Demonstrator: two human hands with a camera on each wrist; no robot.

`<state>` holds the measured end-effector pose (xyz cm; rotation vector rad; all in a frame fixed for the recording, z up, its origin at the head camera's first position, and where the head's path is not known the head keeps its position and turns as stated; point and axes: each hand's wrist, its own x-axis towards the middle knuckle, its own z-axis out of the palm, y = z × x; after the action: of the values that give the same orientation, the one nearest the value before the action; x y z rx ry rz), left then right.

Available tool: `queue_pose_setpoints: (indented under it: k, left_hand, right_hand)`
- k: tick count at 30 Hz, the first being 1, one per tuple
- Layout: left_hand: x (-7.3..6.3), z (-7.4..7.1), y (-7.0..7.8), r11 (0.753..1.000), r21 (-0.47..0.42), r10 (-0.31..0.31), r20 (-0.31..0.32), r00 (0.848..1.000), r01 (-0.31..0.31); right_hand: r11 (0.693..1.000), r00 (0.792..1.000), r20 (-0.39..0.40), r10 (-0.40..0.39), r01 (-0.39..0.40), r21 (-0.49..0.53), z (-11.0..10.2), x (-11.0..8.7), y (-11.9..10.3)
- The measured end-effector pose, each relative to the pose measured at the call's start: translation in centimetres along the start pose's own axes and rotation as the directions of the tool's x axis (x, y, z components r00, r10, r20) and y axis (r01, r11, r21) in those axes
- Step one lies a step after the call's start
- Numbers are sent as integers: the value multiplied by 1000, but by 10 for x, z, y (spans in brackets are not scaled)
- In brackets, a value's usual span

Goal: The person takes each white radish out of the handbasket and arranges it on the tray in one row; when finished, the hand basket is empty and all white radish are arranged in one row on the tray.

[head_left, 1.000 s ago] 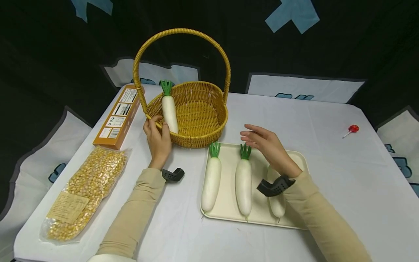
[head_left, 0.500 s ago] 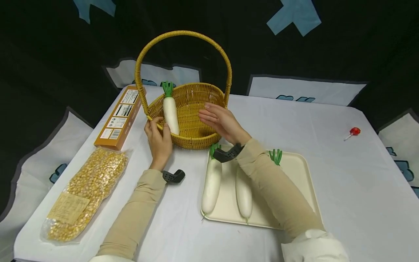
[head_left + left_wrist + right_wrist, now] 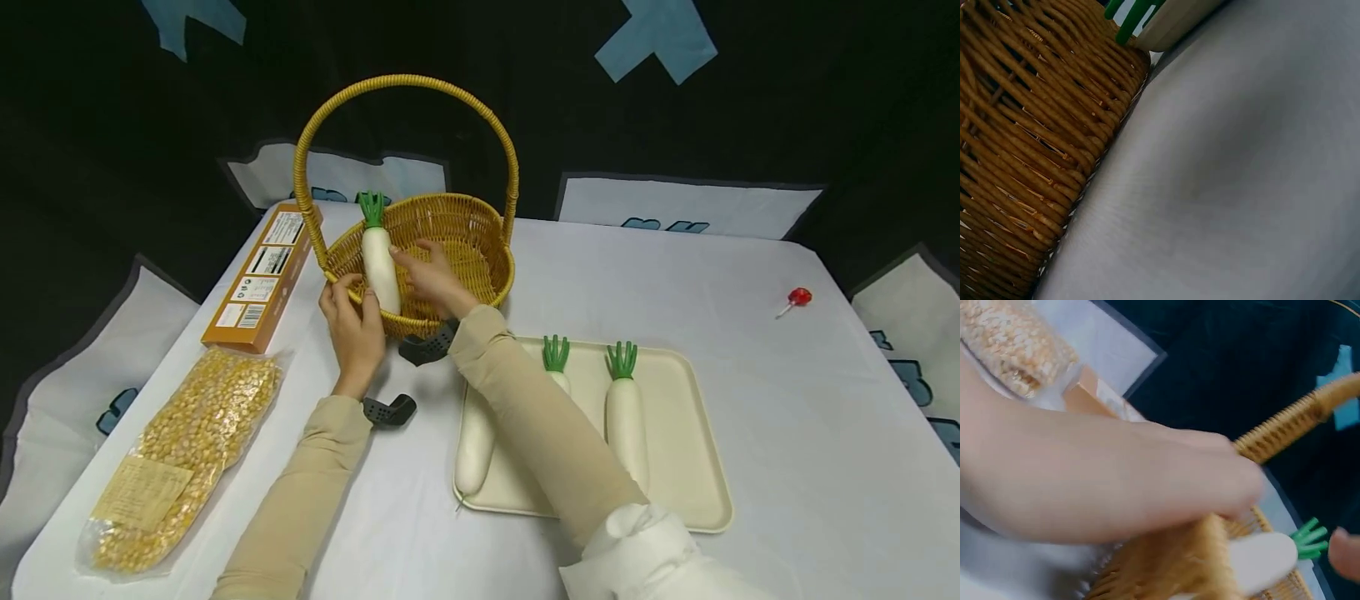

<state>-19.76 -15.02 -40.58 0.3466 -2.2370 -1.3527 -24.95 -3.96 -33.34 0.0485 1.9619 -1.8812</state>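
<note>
A daikon radish (image 3: pixel 382 268) with a green top leans inside the yellow wicker basket (image 3: pixel 491 292). My left hand (image 3: pixel 356 332) grips the basket's near-left rim. Inside the basket, my right hand (image 3: pixel 435 279) reaches in beside the radish, its thumb close to the radish's side and its fingers spread. The left wrist view shows the woven basket wall (image 3: pixel 1035 125) against the white cloth. In the right wrist view the radish (image 3: pixel 1263 559) lies beyond the rim, with a blurred fingertip (image 3: pixel 1344 553) at the right edge.
A cream tray (image 3: pixel 682 433) holds 3 more daikon radishes, partly covered by my right sleeve (image 3: pixel 547 425). An orange box (image 3: pixel 262 279) and a bag of corn kernels (image 3: pixel 202 425) lie on the left. A red lollipop (image 3: pixel 799 297) lies far right.
My right hand has moved left from above the tray, over the basket's right side, and down inside the basket to the radish. My left hand stays on the rim.
</note>
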Motion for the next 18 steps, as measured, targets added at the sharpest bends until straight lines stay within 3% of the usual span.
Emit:
queue_pose_setpoints:
  k: [4,9,13,18]
  left_hand:
    - [-1,2,-1,1000,-4,15,-14,1000,-15]
    - [-2,1,0,1000,2,16,-22,1000,-16]
    - [-3,-1,0,1000,4,10,-24,1000,-10]
    - [-2,2,0,1000,-7,14,-24,1000,-14]
  right_hand:
    - [994,998,-59,15,-22,-111,10,1,5]
    - [975,999,-12,37,-39,-221,13,2,11]
    - [946,999,36,-27,37,-323,14,2,13]
    - [925,987,133,-87,130,-356,11,2,15]
